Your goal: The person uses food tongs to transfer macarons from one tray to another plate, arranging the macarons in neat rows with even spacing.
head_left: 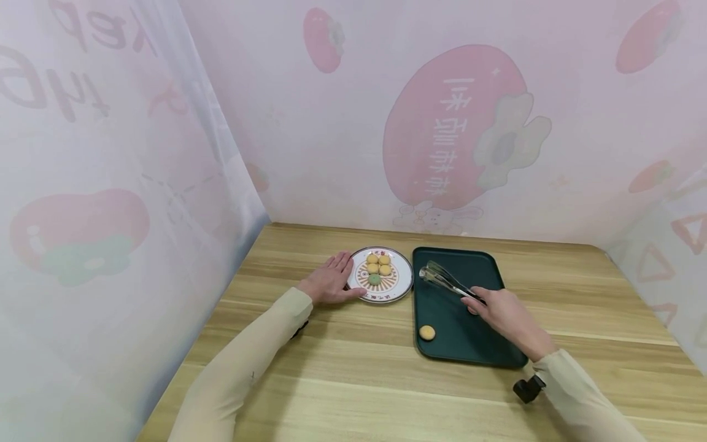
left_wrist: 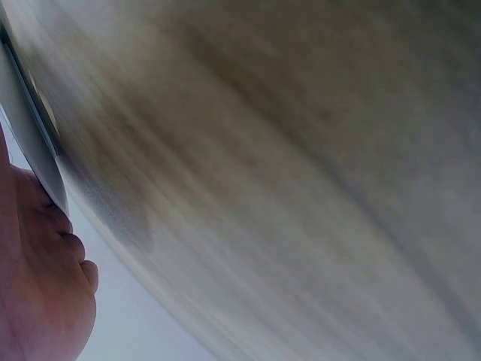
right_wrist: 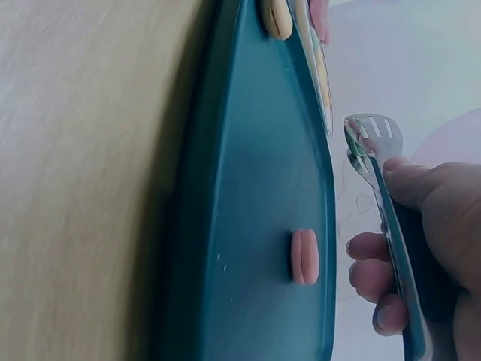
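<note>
My left hand (head_left: 329,281) rests against the left rim of a round white plate (head_left: 399,288), its fingers fairly straight and the thumb along the near rim. Several yellow macarons (head_left: 373,269) and one green macaron (head_left: 374,279) sit on that plate. With curled fingers and thumb, my right hand (head_left: 505,313) grips metal tongs (head_left: 442,279) above a dark green tray (head_left: 458,341). Nothing shows between the slotted tips of the tongs. A pink macaron (right_wrist: 304,256) lies on the tray; in the head view my right hand mostly hides it. Another yellow macaron (head_left: 427,333) lies near the tray's near-left corner.
The plate stands close to the tray's left edge on a wood-grain table (head_left: 342,374). Behind the table and along its left side hang pale pink curtains (head_left: 342,141) with strawberry prints. A black wrist camera (head_left: 529,388) is strapped to the right wrist.
</note>
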{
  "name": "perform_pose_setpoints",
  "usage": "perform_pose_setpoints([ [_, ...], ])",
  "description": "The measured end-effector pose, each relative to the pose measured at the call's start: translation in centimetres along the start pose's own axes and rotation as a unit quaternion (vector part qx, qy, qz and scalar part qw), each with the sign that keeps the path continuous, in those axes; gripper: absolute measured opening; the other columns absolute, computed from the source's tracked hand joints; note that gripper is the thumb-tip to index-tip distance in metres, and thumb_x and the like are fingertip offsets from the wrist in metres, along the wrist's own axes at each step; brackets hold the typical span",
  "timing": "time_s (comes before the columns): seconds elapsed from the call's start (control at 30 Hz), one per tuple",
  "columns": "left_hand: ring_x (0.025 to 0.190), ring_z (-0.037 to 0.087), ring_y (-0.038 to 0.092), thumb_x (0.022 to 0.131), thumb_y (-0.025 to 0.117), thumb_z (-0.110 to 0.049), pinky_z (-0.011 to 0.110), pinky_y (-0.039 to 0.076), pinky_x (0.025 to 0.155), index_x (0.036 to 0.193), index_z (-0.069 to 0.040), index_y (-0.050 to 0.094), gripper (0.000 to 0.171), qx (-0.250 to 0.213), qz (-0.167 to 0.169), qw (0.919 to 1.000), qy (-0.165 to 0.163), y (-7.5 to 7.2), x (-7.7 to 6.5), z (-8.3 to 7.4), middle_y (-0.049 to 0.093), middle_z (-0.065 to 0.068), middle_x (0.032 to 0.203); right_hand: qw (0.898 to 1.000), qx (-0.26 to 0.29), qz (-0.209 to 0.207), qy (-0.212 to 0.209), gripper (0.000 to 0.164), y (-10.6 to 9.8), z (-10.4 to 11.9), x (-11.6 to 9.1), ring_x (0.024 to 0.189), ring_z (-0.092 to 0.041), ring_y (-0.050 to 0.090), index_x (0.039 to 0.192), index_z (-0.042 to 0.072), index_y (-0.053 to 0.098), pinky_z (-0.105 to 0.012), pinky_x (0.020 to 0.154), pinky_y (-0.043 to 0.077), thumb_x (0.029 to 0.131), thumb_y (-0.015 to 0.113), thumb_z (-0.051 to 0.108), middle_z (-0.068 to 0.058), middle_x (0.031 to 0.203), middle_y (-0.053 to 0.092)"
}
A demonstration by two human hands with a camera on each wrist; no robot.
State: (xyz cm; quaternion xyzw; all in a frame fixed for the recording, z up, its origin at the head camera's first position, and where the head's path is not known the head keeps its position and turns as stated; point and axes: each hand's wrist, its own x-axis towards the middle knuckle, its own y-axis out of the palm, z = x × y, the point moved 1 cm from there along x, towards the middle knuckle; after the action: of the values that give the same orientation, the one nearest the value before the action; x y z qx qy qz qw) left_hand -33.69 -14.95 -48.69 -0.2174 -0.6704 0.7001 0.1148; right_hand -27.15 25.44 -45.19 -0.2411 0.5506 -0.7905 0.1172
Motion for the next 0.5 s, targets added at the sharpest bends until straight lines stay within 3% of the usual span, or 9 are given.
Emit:
perform_pose_setpoints([
  [0.2,0.154,0.03,0.005,0.09,0.024,-0.08,0.042,0.011,0.126,0.156,0.002,0.009,0.107,0.0,0.002,1.0,-0.002,0.0,0.0,0.0,0.005,0.018,0.165,1.0,-0.003,-0.006,-0.003,0.025,0.3,0.6,0.6,0.047,-0.003,0.038,0.09,0.014,0.065,-0.02,0.047,0.033,0.098,0.059,0.037,0.011,0.058,0.046],
  [0.5,0.154,0.031,0.005,0.09,0.026,-0.079,0.042,0.011,0.126,0.156,0.003,0.009,0.106,-0.006,-0.003,1.0,0.001,0.1,0.1,0.1,0.006,0.019,0.165,1.0,0.002,0.002,-0.014,0.026,0.9,1.7,1.5,0.046,-0.003,0.037,0.094,0.012,0.066,-0.019,0.046,0.032,0.097,0.06,0.037,0.009,0.056,0.041],
])
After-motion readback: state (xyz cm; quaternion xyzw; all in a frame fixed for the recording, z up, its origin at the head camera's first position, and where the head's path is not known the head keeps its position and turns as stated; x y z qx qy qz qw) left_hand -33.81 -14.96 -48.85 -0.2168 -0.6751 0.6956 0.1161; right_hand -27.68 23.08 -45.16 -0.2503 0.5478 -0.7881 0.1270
